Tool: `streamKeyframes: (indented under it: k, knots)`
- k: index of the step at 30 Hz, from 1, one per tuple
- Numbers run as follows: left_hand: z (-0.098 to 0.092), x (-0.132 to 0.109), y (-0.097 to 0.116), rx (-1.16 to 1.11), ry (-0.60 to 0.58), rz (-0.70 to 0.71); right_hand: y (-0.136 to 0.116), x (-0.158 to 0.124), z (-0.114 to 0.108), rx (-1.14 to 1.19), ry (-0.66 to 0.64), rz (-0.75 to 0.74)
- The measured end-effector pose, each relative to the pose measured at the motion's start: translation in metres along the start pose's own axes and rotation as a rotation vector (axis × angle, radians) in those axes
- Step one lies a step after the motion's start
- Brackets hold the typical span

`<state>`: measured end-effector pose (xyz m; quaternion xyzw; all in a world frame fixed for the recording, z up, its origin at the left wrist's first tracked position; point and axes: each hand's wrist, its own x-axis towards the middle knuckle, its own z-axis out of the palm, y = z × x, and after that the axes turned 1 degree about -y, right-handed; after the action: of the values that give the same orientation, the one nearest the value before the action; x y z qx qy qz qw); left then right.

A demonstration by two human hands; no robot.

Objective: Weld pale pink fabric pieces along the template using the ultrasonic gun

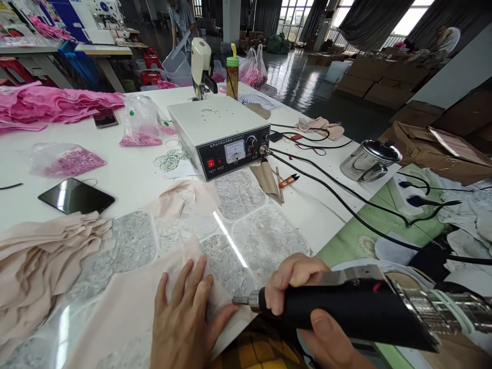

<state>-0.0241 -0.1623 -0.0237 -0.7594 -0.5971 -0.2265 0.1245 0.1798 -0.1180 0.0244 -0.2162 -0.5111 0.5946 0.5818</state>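
My left hand (186, 320) lies flat with fingers spread on a pale pink piece of fabric (126, 312) at the table's near edge. My right hand (303, 302) is wrapped round a black handheld tool (346, 307) with a metal tip (244, 301). The tip points left and touches the fabric right beside my left thumb. A black cable (346, 205) runs from the tool's side to a white control box (221, 130) with a dial, in the middle of the table.
A stack of pink fabric pieces (42, 256) lies left. Clear trays of small silvery bits (265, 238), a dark phone (77, 196), bags of pink beads (69, 161), orange snips (287, 180) and a steel pot (369, 160) lie around. A person stands far back.
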Motion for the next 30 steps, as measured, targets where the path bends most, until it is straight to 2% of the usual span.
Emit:
streamKeyframes:
  k: [4,18,25,30]
  knots:
    - [0.0,0.001,0.0,0.048,-0.008,0.047,-0.001,0.002,0.004,-0.038,0.044,0.016]
    - [0.0,0.002,-0.003,0.085,-0.012,0.095,0.008,0.004,-0.001,-0.062,-0.037,-0.025]
    - [0.0,0.0,-0.005,0.081,-0.011,0.102,-0.009,0.003,-0.003,-0.005,0.076,-0.034]
    - [-0.001,0.001,-0.004,0.057,-0.011,0.109,-0.01,-0.004,-0.004,-0.003,0.062,-0.05]
